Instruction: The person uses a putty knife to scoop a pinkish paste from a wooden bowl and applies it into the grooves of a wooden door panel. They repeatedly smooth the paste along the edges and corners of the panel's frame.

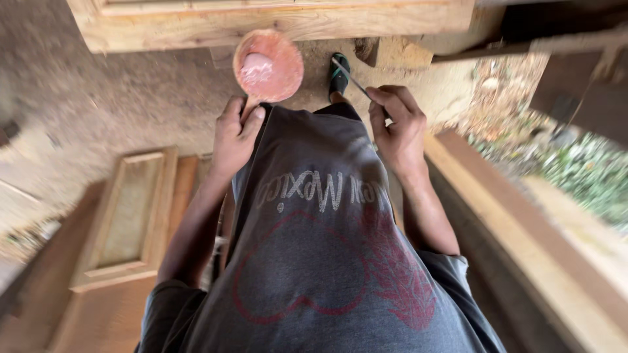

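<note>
Left hand (234, 134) clamps the round lid (269, 65) of pink paste below the wooden frame (275, 23)'s edge; right hand (396, 127) pinches a thin blade (350, 77) beside it.

Bare dirt floor (131, 98) with a panelled wooden door (124, 222) and timber frame (275, 23) on it.

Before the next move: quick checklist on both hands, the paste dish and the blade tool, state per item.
1. Left hand grips the round dish by its handle: ok.
2. Dish level, pink paste inside, none seen spilling: ok.
3. Right hand pinches the thin flat tool: ok.
4. Tool tip loaded with paste: cannot tell, too small.
5. Tool apart from dish: ok, clear gap.
6. Wooden frame above within reach: cannot tell.
</note>
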